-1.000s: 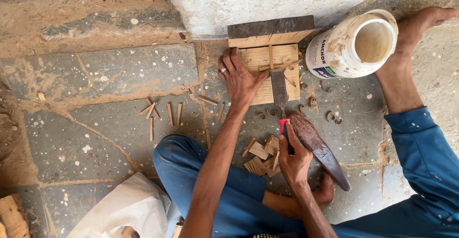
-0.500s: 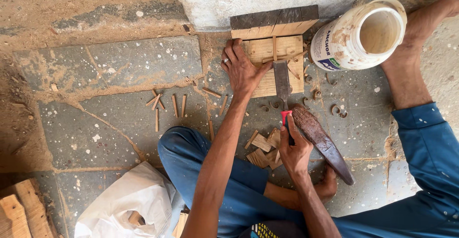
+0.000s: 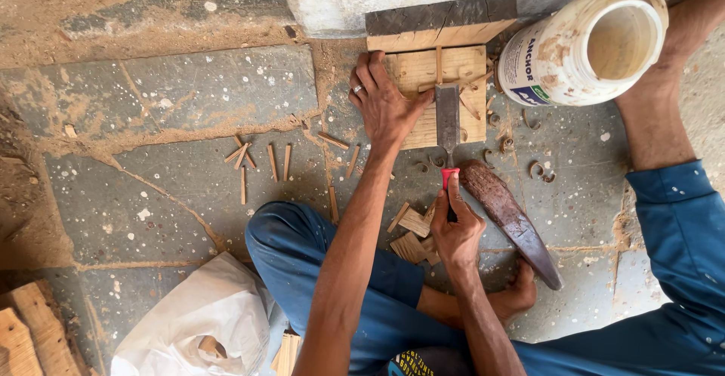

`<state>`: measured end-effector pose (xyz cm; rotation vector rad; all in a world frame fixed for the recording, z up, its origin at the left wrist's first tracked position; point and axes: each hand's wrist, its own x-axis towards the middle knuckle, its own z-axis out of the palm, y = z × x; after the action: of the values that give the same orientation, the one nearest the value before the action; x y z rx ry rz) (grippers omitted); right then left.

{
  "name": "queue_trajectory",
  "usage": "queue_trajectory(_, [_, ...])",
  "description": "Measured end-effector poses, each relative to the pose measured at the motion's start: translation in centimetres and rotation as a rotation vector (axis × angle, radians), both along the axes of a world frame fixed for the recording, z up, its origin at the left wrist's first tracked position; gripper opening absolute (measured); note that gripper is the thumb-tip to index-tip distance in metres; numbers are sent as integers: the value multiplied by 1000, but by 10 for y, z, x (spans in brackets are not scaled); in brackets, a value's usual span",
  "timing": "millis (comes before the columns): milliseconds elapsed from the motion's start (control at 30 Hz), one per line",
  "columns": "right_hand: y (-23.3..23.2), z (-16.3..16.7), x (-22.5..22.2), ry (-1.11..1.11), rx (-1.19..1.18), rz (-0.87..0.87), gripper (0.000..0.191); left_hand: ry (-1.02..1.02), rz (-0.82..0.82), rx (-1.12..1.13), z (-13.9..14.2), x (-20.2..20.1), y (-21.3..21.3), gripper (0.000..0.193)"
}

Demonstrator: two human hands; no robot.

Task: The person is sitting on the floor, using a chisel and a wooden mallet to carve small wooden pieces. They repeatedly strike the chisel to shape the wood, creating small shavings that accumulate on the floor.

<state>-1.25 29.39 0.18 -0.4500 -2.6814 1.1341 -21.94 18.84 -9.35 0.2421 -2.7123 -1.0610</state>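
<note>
Steel chisel (image 3: 447,119) lengthwise, blade toward wooden block (image 3: 442,93).

A rough floor-level woodworking spot: stone-slab floor (image 3: 189,195) strewn with wood shavings (image 3: 411,236), small cut pegs (image 3: 257,161), a chisel (image 3: 447,119) and a worn wooden block (image 3: 442,97).

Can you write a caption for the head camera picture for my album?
Left hand steadies a small wooden block while right hand holds a red-handled chisel on it.
</note>
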Motion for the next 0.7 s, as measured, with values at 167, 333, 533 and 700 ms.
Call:
queue_trajectory(167, [-1,6,-7,-28,-7,-1,36,10,4,6,8,2,1,131])
queue_trajectory(333, [-6,15,-23,135,108,63,35,-6,9,34,15,2,3,125])
queue_trajectory(533, [-10,15,-58,79,219,75,31,-132,-36,-45,16,7,-5,129])
queue_trajectory(700, [10,22,-60,75,-46,39,36,-66,0,32,7,0,0,133])
